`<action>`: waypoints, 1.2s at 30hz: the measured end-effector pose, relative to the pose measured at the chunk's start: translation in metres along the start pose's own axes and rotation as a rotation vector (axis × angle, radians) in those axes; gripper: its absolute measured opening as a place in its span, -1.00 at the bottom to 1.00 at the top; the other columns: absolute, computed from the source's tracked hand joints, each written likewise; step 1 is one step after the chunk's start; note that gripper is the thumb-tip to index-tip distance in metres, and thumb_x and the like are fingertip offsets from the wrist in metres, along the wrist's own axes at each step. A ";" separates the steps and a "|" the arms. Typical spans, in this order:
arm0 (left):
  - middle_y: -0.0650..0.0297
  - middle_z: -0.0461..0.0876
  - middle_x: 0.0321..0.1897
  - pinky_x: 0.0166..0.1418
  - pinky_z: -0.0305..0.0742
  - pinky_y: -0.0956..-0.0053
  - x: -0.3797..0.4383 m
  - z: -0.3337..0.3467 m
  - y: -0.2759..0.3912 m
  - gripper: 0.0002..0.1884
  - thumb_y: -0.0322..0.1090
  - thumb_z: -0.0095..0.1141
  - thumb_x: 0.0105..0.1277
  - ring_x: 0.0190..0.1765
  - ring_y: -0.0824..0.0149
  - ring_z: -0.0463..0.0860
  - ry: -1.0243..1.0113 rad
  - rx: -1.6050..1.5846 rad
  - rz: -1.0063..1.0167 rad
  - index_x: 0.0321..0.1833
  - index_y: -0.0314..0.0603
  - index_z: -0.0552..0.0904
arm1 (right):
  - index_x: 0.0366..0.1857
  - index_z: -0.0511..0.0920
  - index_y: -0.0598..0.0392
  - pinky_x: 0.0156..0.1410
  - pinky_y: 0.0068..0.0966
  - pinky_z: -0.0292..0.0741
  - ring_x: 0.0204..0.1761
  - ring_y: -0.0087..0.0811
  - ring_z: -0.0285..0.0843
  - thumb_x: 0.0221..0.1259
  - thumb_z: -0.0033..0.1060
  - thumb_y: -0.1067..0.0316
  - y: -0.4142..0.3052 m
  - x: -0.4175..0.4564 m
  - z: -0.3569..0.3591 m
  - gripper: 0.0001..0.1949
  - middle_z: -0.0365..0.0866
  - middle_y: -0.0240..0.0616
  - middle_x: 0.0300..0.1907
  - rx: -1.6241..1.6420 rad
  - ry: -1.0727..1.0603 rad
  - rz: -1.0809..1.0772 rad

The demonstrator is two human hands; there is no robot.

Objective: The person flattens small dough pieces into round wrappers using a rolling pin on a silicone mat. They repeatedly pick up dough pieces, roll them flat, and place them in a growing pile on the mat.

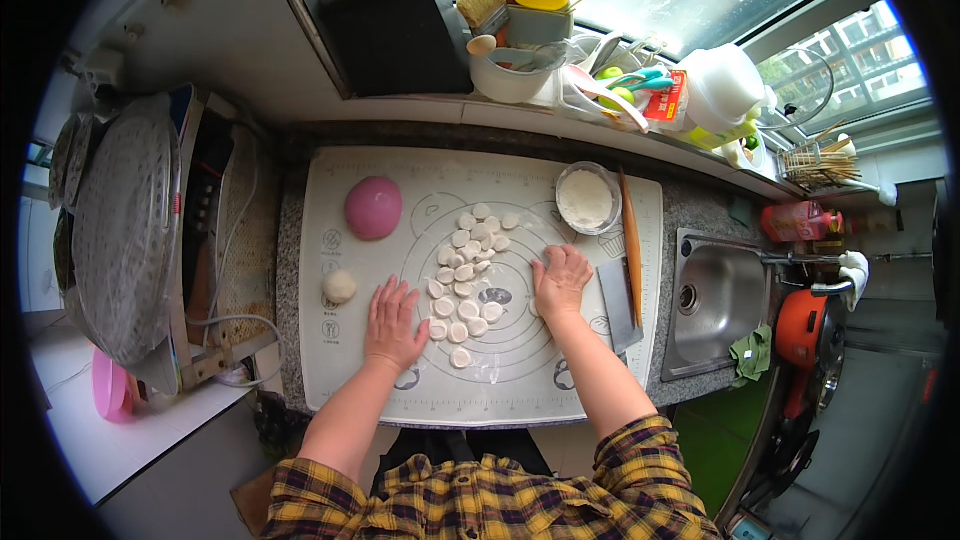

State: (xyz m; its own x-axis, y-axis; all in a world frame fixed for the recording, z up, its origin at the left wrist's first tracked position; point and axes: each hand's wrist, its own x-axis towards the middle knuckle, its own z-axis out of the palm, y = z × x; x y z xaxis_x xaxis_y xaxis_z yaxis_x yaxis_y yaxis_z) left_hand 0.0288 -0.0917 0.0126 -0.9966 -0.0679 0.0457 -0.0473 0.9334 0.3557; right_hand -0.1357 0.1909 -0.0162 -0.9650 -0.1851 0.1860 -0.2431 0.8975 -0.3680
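Observation:
Many small flattened dough discs [468,310] lie in a loose column on a printed pastry mat [517,390]. My left hand [394,324] rests spread on the mat, its thumb beside the lower discs. On the right, my right hand [561,281] is palm down with bent fingers; a pale piece of dough [534,307] shows partly beside its wrist, and what lies under the palm is hidden. A dough ball [339,286] sits left of my left hand, below a pink upturned bowl [373,208]. Near my right hand are a bowl of flour [586,199], a metal dough scraper or blade [619,304] and a wooden rolling pin [632,247].
A steel sink [720,300] with a green cloth [751,355] on its edge is at the right. Behind the mat, a sill holds a black knife block [394,30], a white tub [511,79] and utensils. A rack with round perforated trays [124,225] stands left.

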 end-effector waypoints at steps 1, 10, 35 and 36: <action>0.10 0.36 0.38 0.71 -0.01 0.03 0.000 -0.001 0.000 -0.38 -0.13 0.26 0.24 0.61 0.04 0.19 0.019 0.002 0.014 0.35 -0.12 0.44 | 0.17 0.43 -0.08 0.42 -0.08 0.12 0.29 -0.08 0.27 0.15 0.44 0.23 -0.001 0.001 0.000 -0.50 0.38 -0.18 0.20 -0.016 0.006 -0.032; 0.07 0.36 0.39 0.72 -0.04 0.02 0.000 -0.004 0.001 -0.40 -0.14 0.25 0.27 0.61 0.03 0.18 -0.002 -0.020 0.013 0.35 -0.13 0.43 | 0.06 0.46 -0.09 0.36 -0.07 0.13 0.28 -0.11 0.26 0.14 0.40 0.26 -0.020 -0.003 0.005 -0.59 0.42 -0.24 0.13 0.013 0.098 -0.197; 0.12 0.35 0.42 0.73 -0.03 0.04 -0.002 0.002 -0.001 -0.38 -0.21 0.21 0.23 0.62 0.08 0.17 0.026 -0.002 0.014 0.38 -0.09 0.42 | 0.09 0.33 0.15 -0.05 -0.41 0.64 -0.21 -0.32 0.63 0.22 0.34 0.52 -0.050 -0.016 -0.034 -0.58 0.52 -0.19 -0.13 0.583 -0.345 0.214; 0.12 0.35 0.42 0.73 -0.03 0.04 -0.002 0.003 -0.001 -0.38 -0.21 0.21 0.23 0.62 0.08 0.17 0.021 0.003 0.011 0.38 -0.08 0.42 | 0.07 0.35 0.17 -0.02 -0.32 0.65 -0.18 -0.16 0.64 0.20 0.34 0.51 -0.039 -0.021 -0.046 -0.58 0.52 -0.12 -0.10 0.401 -0.376 0.063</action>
State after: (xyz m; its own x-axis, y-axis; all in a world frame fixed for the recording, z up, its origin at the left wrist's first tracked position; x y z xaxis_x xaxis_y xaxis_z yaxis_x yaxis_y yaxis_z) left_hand 0.0302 -0.0915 0.0095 -0.9955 -0.0648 0.0690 -0.0365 0.9351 0.3525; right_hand -0.1012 0.1780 0.0364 -0.9298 -0.3323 -0.1586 -0.1318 0.7024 -0.6995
